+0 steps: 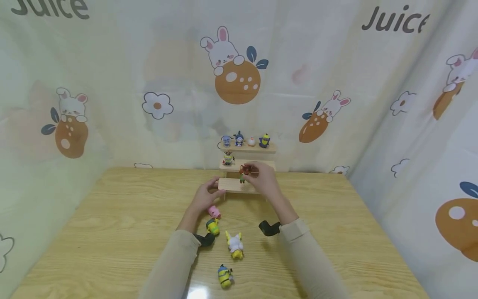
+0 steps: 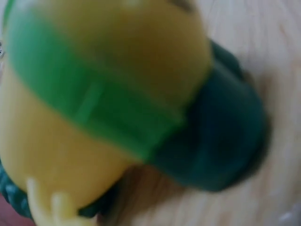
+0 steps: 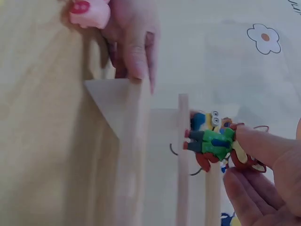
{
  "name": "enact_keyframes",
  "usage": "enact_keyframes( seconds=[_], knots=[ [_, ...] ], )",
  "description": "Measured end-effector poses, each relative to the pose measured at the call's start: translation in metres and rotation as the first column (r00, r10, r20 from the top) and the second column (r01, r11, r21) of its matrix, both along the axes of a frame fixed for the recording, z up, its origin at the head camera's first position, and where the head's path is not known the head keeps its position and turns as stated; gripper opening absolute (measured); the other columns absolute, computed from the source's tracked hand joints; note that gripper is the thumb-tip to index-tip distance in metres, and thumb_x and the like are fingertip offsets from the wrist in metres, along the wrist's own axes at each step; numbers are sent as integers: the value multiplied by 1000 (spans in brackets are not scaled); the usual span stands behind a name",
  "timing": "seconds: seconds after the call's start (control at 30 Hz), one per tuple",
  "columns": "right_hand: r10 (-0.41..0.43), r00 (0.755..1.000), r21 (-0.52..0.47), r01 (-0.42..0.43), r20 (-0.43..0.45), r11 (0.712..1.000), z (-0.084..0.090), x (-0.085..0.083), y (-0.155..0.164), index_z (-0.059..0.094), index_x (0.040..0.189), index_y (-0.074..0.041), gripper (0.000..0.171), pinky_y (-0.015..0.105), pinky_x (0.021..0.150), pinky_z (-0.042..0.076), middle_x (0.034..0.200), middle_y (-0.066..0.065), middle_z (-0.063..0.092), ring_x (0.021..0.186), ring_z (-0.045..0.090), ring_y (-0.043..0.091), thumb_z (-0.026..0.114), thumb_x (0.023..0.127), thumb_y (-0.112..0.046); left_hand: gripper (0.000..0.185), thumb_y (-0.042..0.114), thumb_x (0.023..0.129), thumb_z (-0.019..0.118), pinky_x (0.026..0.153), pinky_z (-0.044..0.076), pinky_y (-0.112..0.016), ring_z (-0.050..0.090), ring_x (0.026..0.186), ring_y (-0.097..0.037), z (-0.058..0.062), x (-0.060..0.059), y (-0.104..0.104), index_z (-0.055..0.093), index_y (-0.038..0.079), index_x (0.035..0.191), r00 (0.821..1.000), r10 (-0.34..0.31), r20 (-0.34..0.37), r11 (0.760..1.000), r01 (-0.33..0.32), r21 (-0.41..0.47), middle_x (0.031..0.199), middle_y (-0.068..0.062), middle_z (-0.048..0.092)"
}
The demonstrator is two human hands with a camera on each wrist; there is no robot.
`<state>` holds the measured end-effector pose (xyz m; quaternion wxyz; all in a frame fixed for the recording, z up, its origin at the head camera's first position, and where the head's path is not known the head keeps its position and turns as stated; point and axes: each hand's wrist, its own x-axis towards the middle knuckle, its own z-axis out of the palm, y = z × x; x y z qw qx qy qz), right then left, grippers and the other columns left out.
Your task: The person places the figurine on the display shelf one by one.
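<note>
A small three-tier wooden shelf [image 1: 233,185] stands at the back of the table. My right hand [image 1: 250,172] pinches a little red-brown figure in green clothes [image 1: 243,172] just above the lower tiers; in the right wrist view the figure [image 3: 211,141] lies between my fingertips [image 3: 254,146] beside a shelf board [image 3: 182,160]. My left hand [image 1: 207,194] rests with fairly straight fingers [image 3: 134,52] against the left end of the lowest tier. A pink toy [image 1: 214,211] lies just beneath that hand. The left wrist view is filled by a blurred yellow-and-green toy [image 2: 103,94].
Several small figures stand on the top tier [image 1: 246,141], and one on the middle tier [image 1: 228,158]. On the table near me lie a yellow-green toy [image 1: 213,226], a white-and-yellow toy [image 1: 235,245] and a yellow-and-blue toy [image 1: 225,277]. Printed curtains enclose the table.
</note>
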<state>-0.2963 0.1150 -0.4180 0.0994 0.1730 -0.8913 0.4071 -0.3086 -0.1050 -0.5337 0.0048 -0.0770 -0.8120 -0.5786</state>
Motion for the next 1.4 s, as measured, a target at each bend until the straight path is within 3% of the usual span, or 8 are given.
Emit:
enact_keyframes(
  seconds=[0.3,0.57,1.4],
  knots=[
    [-75,997,87,76,-17,993,28,-36,-10,61,121,-6,42,35,85,55,113,12,63,97,66,26,74,83,-18,68,31,82,74,100,45,-46,59,116,-30,2,0,-2,45,12,141,1000,-2,-7,1000,2,18,123,-12,63],
    [-89,995,112,93,-35,989,31,-58,-15,63,116,-6,36,33,81,55,109,10,65,93,66,23,74,83,-15,66,31,83,74,96,48,-44,60,114,-28,0,0,-3,46,13,140,1000,5,-15,1000,-4,16,120,-11,65],
    [-123,992,167,123,-8,978,24,-69,-20,62,115,-6,35,33,82,54,109,11,63,95,64,24,73,83,-14,67,31,82,74,94,49,-43,60,114,-28,-1,-2,-4,47,13,140,1000,-1,-7,999,1,32,122,-12,64]
  ],
)
